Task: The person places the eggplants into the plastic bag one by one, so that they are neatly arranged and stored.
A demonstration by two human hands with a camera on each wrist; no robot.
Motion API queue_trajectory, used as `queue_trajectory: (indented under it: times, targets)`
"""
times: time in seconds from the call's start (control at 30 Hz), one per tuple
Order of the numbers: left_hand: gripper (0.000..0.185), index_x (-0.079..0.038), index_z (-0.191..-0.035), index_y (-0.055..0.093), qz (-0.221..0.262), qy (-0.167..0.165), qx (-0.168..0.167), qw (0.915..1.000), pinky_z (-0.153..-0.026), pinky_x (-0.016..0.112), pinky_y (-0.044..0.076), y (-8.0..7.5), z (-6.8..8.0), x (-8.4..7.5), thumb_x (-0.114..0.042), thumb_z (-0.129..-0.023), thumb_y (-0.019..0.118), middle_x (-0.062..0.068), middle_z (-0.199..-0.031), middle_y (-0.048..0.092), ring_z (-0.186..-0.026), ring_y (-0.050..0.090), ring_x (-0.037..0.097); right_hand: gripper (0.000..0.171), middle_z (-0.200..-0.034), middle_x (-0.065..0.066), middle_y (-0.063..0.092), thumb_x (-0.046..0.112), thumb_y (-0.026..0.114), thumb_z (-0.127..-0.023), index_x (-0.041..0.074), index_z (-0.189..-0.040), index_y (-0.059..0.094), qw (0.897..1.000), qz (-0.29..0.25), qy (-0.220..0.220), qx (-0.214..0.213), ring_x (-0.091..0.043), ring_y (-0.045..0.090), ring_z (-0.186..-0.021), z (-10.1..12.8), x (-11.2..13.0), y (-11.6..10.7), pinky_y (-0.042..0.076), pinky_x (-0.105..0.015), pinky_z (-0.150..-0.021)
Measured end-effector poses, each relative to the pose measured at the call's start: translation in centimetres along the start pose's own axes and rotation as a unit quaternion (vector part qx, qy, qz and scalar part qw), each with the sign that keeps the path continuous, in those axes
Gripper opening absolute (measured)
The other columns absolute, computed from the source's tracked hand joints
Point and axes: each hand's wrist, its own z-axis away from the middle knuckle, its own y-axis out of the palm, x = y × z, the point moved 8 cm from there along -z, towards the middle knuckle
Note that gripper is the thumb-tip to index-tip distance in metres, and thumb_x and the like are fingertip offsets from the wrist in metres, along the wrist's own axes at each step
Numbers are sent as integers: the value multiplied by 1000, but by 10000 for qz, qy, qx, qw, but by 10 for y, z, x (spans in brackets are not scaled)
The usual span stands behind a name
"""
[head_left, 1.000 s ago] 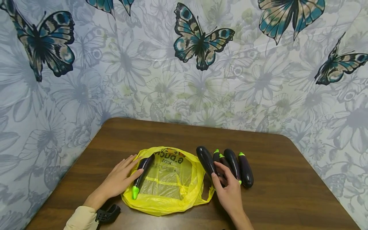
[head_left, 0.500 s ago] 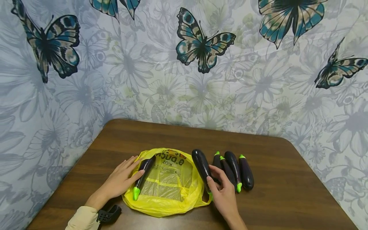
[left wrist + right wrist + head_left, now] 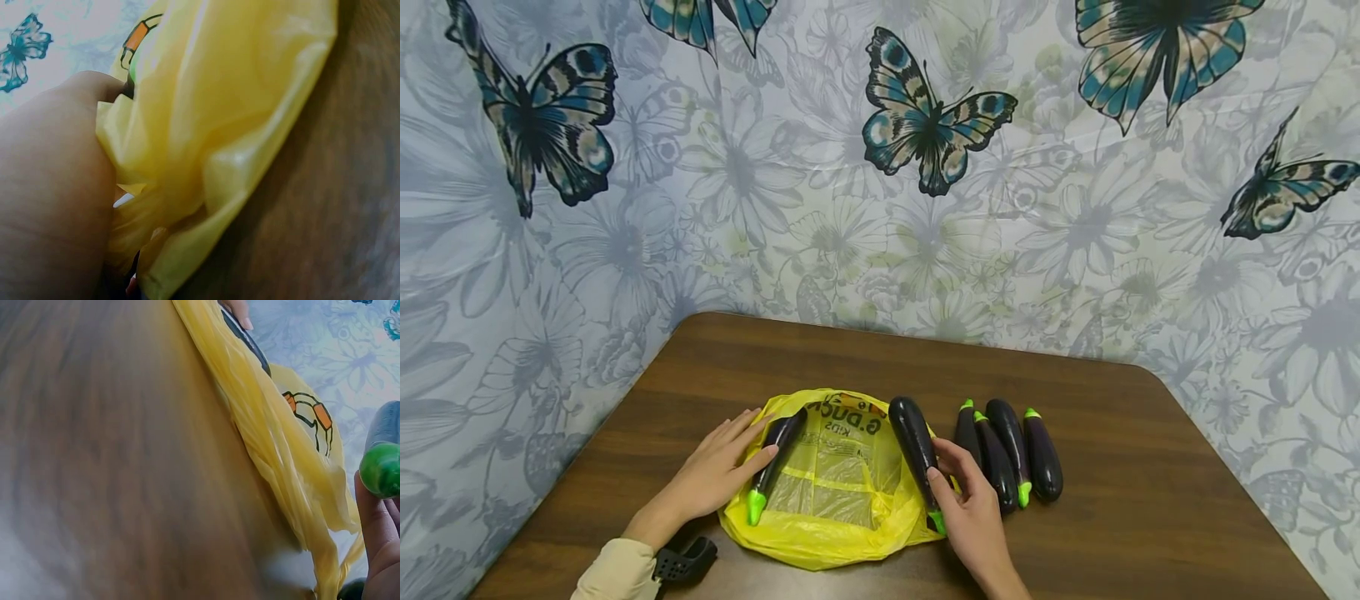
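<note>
Her right hand (image 3: 972, 508) grips an eggplant (image 3: 914, 446) over the yellow bag (image 3: 838, 533). The left hand (image 3: 718, 467) rests flat, fingers straight, on another eggplant (image 3: 772, 464) there.

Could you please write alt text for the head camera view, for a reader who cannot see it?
On a brown table, a person's right hand grips a dark eggplant over a yellow plastic bag, while the left hand rests on another eggplant lying on the bag. Four more eggplants lie to the right, before butterfly-print wallpaper.
</note>
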Motion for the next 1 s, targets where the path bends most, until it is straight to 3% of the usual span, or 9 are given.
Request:
queue_trajectory:
  times: [0.27, 0.5, 1.0]
  targets:
    - [72, -14, -161, 38, -1, 2, 25, 10000, -122, 71, 11, 0, -1, -1, -60, -106, 44, 20, -169, 25, -155, 19, 46, 34, -135, 0, 66, 19, 68, -102, 23, -135, 64, 9999, 112, -27, 94, -13, 68, -113, 0, 0, 7, 59, -22, -86]
    - [71, -13, -160, 40, -52, -10, 26, 10000, -122, 71, 12, 0, -1, 1, -59, -106, 44, 19, -169, 26, -155, 19, 46, 39, -139, -7, 64, 22, 67, -102, 15, -140, 60, 9996, 48, -43, 274, -22, 65, -121, -1, 2, 13, 58, -22, -92]
    - [71, -14, -161, 39, -69, 8, 54, 10000, -121, 72, 12, 1, -4, 0, -59, -106, 44, 20, -169, 26, -156, 19, 46, 38, -137, -10, 66, 29, 60, -106, 20, -143, 57, 9967, 370, -203, 689, -26, 65, -123, -3, 3, 23, 58, -25, -93]
